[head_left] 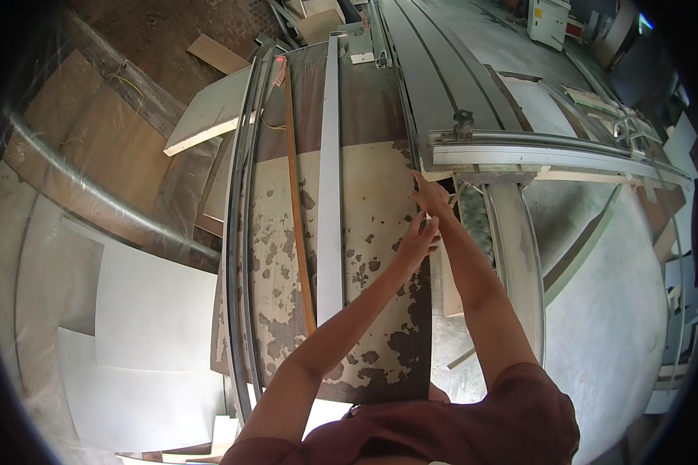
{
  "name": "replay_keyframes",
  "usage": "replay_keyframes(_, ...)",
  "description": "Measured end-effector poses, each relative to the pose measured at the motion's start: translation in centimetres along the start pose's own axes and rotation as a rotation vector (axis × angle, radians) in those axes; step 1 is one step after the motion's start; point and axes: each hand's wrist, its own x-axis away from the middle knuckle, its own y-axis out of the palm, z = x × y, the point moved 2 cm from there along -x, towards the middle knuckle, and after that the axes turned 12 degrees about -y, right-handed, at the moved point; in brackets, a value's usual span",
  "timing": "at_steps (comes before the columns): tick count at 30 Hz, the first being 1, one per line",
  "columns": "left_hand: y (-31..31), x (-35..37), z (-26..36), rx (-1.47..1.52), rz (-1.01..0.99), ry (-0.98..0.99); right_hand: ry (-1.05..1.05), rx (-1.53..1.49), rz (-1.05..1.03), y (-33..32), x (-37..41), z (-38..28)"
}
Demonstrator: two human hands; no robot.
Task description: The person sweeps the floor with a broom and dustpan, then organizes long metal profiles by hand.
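My right hand [431, 195] reaches to the right edge of a worn saw table [372, 201], beside the grooved sliding table [450, 70]. Its fingers are stretched forward and apart, with nothing visible in them. Just below it, close to the right wrist, my left hand [419, 242] hovers over the same edge, fingers loosely bent and spread. A long white strip [330, 170] runs lengthwise along the patchy tabletop, left of both hands. Beside it lies a thin orange-brown strip [298, 209].
A metal crossbar fence [535, 155] with a black knob [463, 118] extends to the right. Dark metal rails [244, 209] line the table's left side. White panels [155, 310] and a clear hose [108, 190] lie further left. A white cabinet [548, 25] stands at the back.
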Motion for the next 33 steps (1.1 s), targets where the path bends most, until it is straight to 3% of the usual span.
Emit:
replay_keyframes(8, -0.6, -3.2, 2.0, 0.076, -0.044, 0.090, -0.043, 0.040, 0.080, 0.5, -4.6, 1.2)
replay_keyframes(12, -0.9, -3.7, 2.9, 0.121, -0.081, 0.117, 0.032, 0.008, -0.004, -0.7, -5.9, 1.1)
replay_keyframes(14, -1.0, -4.1, 3.2, 0.170, -0.104, 0.145, -0.033, 0.022, 0.069, -0.7, -6.7, 1.5)
replay_keyframes(33, -1.5, -7.3, 5.6, 0.305, -0.094, 0.131, 0.062, -0.044, 0.037, -0.8, -12.4, 2.1)
